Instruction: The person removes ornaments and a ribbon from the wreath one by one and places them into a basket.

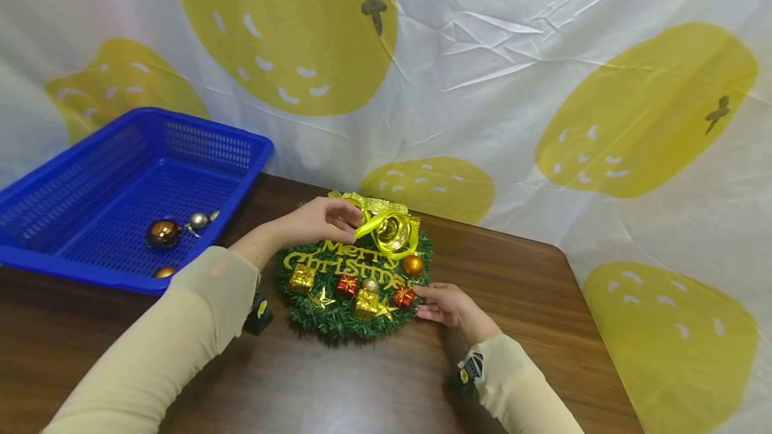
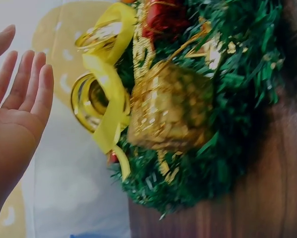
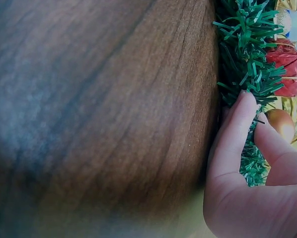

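Observation:
A green Christmas wreath (image 1: 332, 330) with gold "Merry Christmas" lettering (image 1: 346, 268) lies on the table. It carries gold gift boxes (image 1: 301, 278), red gift boxes (image 1: 346, 285), gold stars and an orange bauble (image 1: 413, 265). At its far side are shiny gold bells (image 1: 395, 232) with a yellow ribbon (image 2: 109, 82). My left hand (image 1: 313, 223) hovers beside the bells, fingers extended and holding nothing; the left wrist view shows a gap between them and the ribbon. My right hand (image 1: 449, 307) pinches the wreath's right edge between thumb and fingers, close to a red gift box (image 3: 286, 67).
On the left stands a blue plastic basket (image 1: 78, 273) with a copper bauble (image 1: 163, 234), a silver bauble (image 1: 198, 220) and other small ornaments inside. The brown wooden table (image 1: 494, 266) meets a white curtain (image 1: 482, 99) printed with yellow fruit shapes.

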Action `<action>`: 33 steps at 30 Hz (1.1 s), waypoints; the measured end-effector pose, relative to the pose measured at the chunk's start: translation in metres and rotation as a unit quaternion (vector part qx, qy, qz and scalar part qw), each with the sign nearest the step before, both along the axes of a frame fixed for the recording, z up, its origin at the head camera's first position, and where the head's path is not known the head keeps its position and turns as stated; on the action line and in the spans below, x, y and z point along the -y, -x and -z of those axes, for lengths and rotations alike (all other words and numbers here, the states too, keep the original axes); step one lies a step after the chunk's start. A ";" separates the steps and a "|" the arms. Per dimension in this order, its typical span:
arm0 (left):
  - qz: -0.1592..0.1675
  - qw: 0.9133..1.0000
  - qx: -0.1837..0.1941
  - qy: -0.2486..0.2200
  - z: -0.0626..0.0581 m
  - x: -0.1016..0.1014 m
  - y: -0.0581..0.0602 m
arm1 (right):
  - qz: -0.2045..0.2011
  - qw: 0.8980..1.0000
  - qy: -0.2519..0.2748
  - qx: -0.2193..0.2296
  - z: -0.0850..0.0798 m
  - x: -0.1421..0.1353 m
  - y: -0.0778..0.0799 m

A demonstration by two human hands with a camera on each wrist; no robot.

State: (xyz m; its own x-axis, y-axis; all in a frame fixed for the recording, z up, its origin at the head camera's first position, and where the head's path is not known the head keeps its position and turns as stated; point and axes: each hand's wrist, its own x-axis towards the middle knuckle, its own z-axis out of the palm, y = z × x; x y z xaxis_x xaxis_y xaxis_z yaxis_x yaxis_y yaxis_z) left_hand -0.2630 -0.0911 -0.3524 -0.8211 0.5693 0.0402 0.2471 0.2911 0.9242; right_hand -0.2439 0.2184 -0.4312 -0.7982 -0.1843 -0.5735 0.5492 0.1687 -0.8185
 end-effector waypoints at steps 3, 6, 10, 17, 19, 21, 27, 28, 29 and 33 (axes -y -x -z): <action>0.004 1.000 0.005 -0.001 0.007 -0.005 0.000 | 0.001 1.000 0.001 0.001 0.000 -0.001 0.000; 0.010 1.000 0.009 0.002 0.012 -0.009 -0.001 | 0.001 1.000 0.003 0.003 0.001 -0.001 0.001; 0.023 0.999 0.023 0.000 0.020 -0.016 -0.001 | 0.000 1.000 0.006 0.001 0.001 -0.001 0.001; 0.032 0.999 0.038 0.003 0.033 -0.025 -0.002 | 0.012 1.000 0.003 0.005 0.002 0.000 0.000; 0.038 0.999 0.035 0.002 0.037 -0.027 -0.002 | 0.010 1.000 0.005 0.006 0.001 0.000 0.000; 0.041 0.999 0.032 0.007 0.039 -0.029 -0.002 | 0.008 1.000 0.007 0.008 0.000 0.000 0.000; 0.044 0.999 0.028 0.012 0.047 -0.034 -0.003 | 0.002 1.000 0.009 0.005 0.000 0.000 -0.001; 0.046 0.999 0.024 0.014 0.049 -0.034 -0.003 | 0.004 1.000 0.009 0.004 0.000 0.000 -0.001; 0.047 0.998 0.021 0.017 0.050 -0.035 -0.003 | 0.003 1.000 0.009 0.003 0.000 0.000 -0.001; 0.057 0.998 0.008 0.036 0.053 -0.038 -0.004 | 0.006 1.000 0.000 0.000 0.001 0.000 0.000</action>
State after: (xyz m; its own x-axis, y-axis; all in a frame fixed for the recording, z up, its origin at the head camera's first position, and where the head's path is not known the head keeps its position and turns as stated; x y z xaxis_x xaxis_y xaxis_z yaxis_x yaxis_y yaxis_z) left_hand -0.2593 -0.0531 -0.4055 -0.7517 0.6593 -0.0161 0.2677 0.3272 0.9062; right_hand -0.2436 0.2180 -0.4326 -0.8004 -0.1747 -0.5734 0.5509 0.1624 -0.8186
